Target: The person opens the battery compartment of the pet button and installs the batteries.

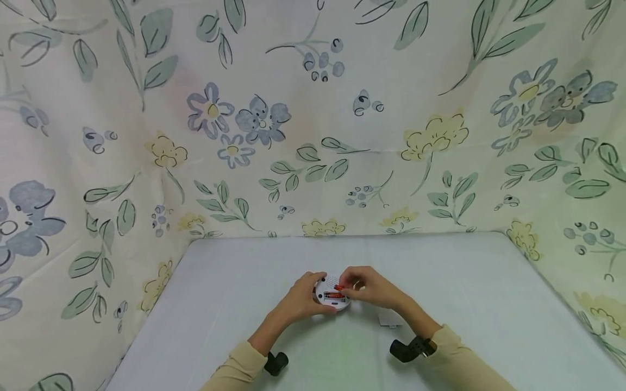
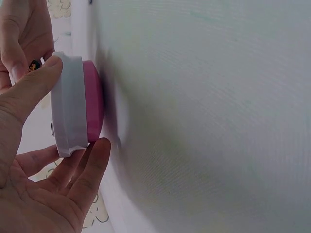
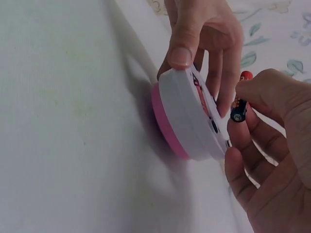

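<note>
We locate the round device [image 3: 183, 114] around the centre of the table [image 1: 235, 271], between both hands, with its battery compartment upward and its pink base [image 3: 163, 127] toward the surface; we cannot tell whether the base touches. Our left hand [image 1: 304, 298] is clamped on the rim, thumb on the near side, fingers around the far-left side. Our right hand [image 1: 374, 289] pinches a loose battery [image 3: 239, 108] above the compartment and apart from it. A seated battery [image 1: 335, 296] lies in the compartment.

We judge the device light and stiff, its smooth shell liable to turn under side pressure. We take it by opposite sides of the rim and keep fingers off the compartment. We treat the battery as hard, small and slippery, and hold it by its barrel, leaving both ends exposed. Any contacts inside are probably delicate; we press gently.

Table edges stand well apart from the device at far, left and right. We have most open room to the left and far side. Near the right forearm, a white cover [image 1: 390, 319] limits low movement.
</note>
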The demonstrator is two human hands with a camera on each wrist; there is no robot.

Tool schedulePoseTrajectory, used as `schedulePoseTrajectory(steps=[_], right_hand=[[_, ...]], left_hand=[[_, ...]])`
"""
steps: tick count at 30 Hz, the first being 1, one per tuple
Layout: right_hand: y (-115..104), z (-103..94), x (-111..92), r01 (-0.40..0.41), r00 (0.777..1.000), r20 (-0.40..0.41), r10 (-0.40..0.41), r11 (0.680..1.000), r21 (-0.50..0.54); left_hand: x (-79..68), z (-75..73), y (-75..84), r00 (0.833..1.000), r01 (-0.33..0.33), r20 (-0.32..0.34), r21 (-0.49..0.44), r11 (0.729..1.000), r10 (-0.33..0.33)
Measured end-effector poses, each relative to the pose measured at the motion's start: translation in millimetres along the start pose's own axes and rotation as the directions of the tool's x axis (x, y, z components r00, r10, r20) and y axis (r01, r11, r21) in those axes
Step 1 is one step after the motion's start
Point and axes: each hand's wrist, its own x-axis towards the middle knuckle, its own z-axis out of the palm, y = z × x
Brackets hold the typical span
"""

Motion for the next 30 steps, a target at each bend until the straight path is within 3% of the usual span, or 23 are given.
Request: schedulePoseTrajectory(steps=[5, 18, 24, 30], right_hand=[[0, 6.0, 3, 0.032, 0.999, -0.004, -0.032, 0.998, -0.047], [-7, 17.5, 11, 0.021, 1.000, -0.021, -0.023, 0.995, -0.094], [-4, 23.9, 12, 0.068, 0.998, 0.026, -0.065, 0.987, -0.143], [-6, 27.3, 14, 0.047, 0.997, 0.067, -0.035, 0.983, -0.175]], left_hand=[[-0.5, -0.4, 1.3, 1.000, -0.004, 0.001, 0.015, 1.000, 0.004], [-1.3, -1.4, 1.0, 0.999, -0.040, -0.002, -0.007, 0.999, 0.040], [-0.6, -1.3, 0.1, 0.998, -0.055, -0.008, -0.010, 0.998, 0.055], [0.2, -1.9, 0.0, 0.997, -0.078, -0.016, -0.012, 0.997, 0.078]])
